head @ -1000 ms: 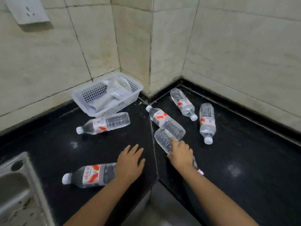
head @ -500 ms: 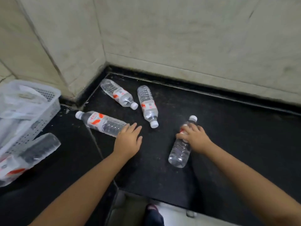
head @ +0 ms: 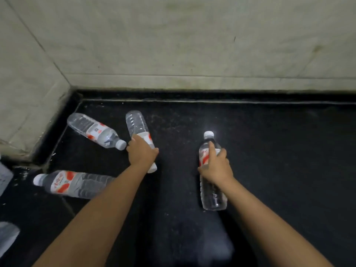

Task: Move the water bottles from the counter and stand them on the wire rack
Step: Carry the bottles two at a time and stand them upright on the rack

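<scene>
Our right hand (head: 216,168) clasps a clear plastic water-filled bottle with red-and-white label (head: 211,182); our left hand (head: 141,154) clasps another such bottle (head: 137,126). Left of that grip, two more (head: 95,130) (head: 73,184) lie on the black stone worktop (head: 279,160).

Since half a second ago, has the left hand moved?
Yes. The left hand left the bottle by the counter seam and now grips the bottle nearer the back wall.

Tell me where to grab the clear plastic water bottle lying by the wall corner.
Grip the clear plastic water bottle around its labelled middle, coming down from above. It lies flat on the black counter, cap toward the left hand, sides exposed.
</scene>
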Tool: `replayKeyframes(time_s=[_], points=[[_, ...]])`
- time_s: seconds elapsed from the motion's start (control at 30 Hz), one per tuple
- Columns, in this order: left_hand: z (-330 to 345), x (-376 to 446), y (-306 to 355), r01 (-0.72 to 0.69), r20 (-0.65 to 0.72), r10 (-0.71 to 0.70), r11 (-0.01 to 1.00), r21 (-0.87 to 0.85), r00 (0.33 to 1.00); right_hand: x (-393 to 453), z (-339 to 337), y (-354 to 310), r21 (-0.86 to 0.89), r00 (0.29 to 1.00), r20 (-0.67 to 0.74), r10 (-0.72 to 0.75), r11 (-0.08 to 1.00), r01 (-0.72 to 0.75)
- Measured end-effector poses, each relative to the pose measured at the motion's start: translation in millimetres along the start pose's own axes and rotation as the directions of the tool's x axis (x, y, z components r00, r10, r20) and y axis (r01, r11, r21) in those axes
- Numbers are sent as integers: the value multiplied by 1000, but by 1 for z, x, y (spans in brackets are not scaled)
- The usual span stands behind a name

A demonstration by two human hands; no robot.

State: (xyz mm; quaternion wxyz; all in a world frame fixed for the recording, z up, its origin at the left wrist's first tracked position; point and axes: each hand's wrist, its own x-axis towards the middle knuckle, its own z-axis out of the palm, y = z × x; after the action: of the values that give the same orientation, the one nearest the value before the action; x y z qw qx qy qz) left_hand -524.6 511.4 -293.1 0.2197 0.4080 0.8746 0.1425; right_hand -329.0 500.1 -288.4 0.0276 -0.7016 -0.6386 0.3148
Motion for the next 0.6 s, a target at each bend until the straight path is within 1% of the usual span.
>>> replayKeyframes(time_s=[0.07,0.13,0.17,0.23,0.27,0.3,0.33,0.4,0.43,0.47,0.5,0.53,0.57,0.6], points=[[-2,-3,-12,-129,63,122,986,108,991,0,-8,17,-75,999,18,-50,996,51],[-6,-7,-23,-304,160,278,938,167,947,-4,-17,36,-196,994,-6,-105,975,102],[-8,-10,-28,-392,235,346,900,190,908,-6,-21,46,-210,995,-12,-98,973,93],[-9,-17,-28,-557,419,427,788,261,801,-6,-29,60,-142,998,-38,-44,989,38],[-10,-22,-23,-631,516,434,714,303,738,-5,-32,67,-97,999,-48,-24,995,20],[-11,-28,-16,-712,598,446,619,333,667,-5,-34,72,-60,999,-51,-10,998,7],[-9,-33,-9,-787,661,460,505,354,592,-4,-36,76,-31,999,-48,-6,1000,4],[-5,-46,7,-897,741,506,237,373,441,-4,-38,79,-16,999,-33,-34,999,34],[-2,-53,13,-928,757,551,94,360,350,-6,-38,78,-37,998,-26,-53,998,52],[3,-57,16,-941,740,635,-59,333,222,-8,-37,76,-72,998,-21,-66,995,64],[8,-61,17,-922,683,725,-195,334,94,-9,-35,76,-109,997,-20,-76,991,73],[11,-64,18,-903,626,778,-233,360,49,-11,-33,75,-139,996,-23,-82,987,78],[14,-66,17,-900,591,805,-215,378,56,-13,-32,74,-159,996,-25,-84,984,79],[17,-69,13,-907,552,827,-147,394,106,-15,-31,74,-172,996,-25,-83,982,77]])
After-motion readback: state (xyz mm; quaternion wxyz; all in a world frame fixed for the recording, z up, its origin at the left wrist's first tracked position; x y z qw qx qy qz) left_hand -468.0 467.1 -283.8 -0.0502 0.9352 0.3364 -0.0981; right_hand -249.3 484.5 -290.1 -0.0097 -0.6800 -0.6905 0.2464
